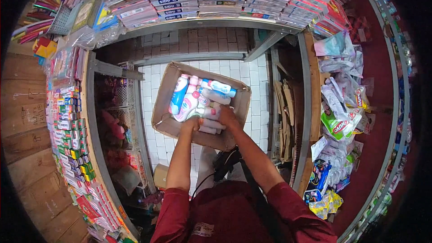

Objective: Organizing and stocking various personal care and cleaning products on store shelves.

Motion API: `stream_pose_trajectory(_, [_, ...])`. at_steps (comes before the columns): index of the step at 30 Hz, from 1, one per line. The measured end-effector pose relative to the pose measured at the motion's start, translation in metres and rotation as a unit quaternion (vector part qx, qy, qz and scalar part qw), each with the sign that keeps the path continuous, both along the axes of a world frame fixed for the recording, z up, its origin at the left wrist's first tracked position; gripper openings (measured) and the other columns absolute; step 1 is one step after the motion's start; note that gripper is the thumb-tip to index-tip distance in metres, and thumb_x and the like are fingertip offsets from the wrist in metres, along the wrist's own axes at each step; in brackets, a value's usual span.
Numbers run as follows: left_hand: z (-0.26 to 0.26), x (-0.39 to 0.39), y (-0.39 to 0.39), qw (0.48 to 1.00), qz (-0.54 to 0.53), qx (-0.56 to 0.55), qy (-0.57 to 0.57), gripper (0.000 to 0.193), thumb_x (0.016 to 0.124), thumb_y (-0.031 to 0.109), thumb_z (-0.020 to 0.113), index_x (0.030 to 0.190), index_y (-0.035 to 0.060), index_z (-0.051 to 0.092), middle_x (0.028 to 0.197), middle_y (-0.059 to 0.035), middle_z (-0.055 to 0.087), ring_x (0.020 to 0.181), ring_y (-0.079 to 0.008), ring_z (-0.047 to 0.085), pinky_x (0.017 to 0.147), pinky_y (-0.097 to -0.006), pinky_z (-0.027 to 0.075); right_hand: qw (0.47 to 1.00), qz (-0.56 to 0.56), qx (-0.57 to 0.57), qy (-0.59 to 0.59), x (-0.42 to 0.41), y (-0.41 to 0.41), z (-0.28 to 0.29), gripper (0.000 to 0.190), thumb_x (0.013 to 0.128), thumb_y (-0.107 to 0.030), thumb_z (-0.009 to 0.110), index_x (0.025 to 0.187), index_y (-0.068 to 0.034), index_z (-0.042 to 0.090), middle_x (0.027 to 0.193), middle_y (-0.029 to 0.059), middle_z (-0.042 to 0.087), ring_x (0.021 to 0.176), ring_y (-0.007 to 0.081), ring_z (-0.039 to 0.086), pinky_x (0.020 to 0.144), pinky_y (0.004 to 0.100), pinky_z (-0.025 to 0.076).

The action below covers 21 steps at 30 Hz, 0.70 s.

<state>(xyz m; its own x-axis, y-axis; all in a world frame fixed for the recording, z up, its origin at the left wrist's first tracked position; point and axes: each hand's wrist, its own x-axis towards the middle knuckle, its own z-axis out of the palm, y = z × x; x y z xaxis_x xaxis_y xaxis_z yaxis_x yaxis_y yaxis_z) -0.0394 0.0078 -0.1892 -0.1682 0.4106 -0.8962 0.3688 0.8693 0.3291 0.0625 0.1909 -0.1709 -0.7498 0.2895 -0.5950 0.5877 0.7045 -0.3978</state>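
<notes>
On the white tiled floor before me, a cardboard box (158, 108) stands with its top open and several plastic bottles inside. My left hand (191, 124) is at the near side of the box, its fingers against the end of a pale bottle (211, 123) lying flat. At the other end of the pale bottles, my right hand (228, 116) reaches in with bent fingers. Whether either hand grips a bottle is hidden. A blue-and-pink bottle (179, 95) leans at the box's left, beside a white bottle with a pink cap (186, 107). Farther right lies a white-and-blue bottle (221, 87).
Stacked, plastic-wrapped notebooks (173, 1) fill the shelf ahead. Small product boxes (69, 125) line the left shelf edge; plastic packets (341, 121) lie on the right. Flattened cardboard (285, 118) stands under the right shelf. Metal shelf frames (91, 108) flank the aisle.
</notes>
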Motion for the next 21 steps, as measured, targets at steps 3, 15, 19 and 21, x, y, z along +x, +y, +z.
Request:
stream_pose_trajectory(3, [0.003, -0.011, -0.01, 0.999, -0.017, -0.014, 0.032, 0.076, 0.07, 0.009, 0.067, 0.141, 0.004, 0.043, 0.131, -0.0224, 0.057, 0.12, -0.0334, 0.057, 0.096, -0.039, 0.048, 0.999, 0.012, 0.034, -0.024, -0.002, -0.006, -0.006, 0.064, 0.076, -0.016, 0.068, 0.134, -0.004, 0.046, 0.136, 0.0181, 0.046, 0.124, 0.0442, 0.046, 0.099, 0.0528, 0.043])
stream_pose_trajectory(15, [0.064, -0.009, -0.055, 0.941, 0.22, 0.157, 0.203, 0.05, 0.08, 0.007, 0.059, 0.129, 0.0019, 0.053, 0.118, -0.0259, 0.062, 0.11, -0.0409, 0.06, 0.092, -0.0463, 0.049, 0.951, 0.209, 0.176, 0.147, -0.023, -0.048, -0.037, 0.035, 0.085, -0.015, 0.055, 0.118, -0.003, 0.056, 0.119, 0.015, 0.052, 0.115, 0.0313, 0.049, 0.089, 0.0497, 0.043])
stream_pose_trajectory(19, [0.064, -0.005, -0.055, 0.929, 0.263, 0.17, 0.197, 0.049, 0.08, 0.009, 0.061, 0.129, 0.0026, 0.054, 0.116, -0.0268, 0.062, 0.109, -0.0415, 0.06, 0.092, -0.0466, 0.049, 0.944, 0.226, 0.194, 0.14, -0.019, -0.045, -0.045, 0.032, 0.086, -0.014, 0.054, 0.116, -0.004, 0.058, 0.115, 0.0127, 0.053, 0.111, 0.0292, 0.05, 0.085, 0.0455, 0.044])
stream_pose_trajectory(21, [0.066, -0.005, -0.053, 0.932, 0.291, 0.149, 0.16, 0.049, 0.081, 0.011, 0.063, 0.128, 0.0028, 0.054, 0.117, -0.0265, 0.062, 0.11, -0.0411, 0.06, 0.092, -0.0466, 0.048, 0.937, 0.226, 0.192, 0.185, -0.017, -0.042, -0.045, 0.032, 0.086, -0.014, 0.053, 0.117, -0.004, 0.057, 0.114, 0.0127, 0.054, 0.11, 0.0293, 0.051, 0.085, 0.0456, 0.045])
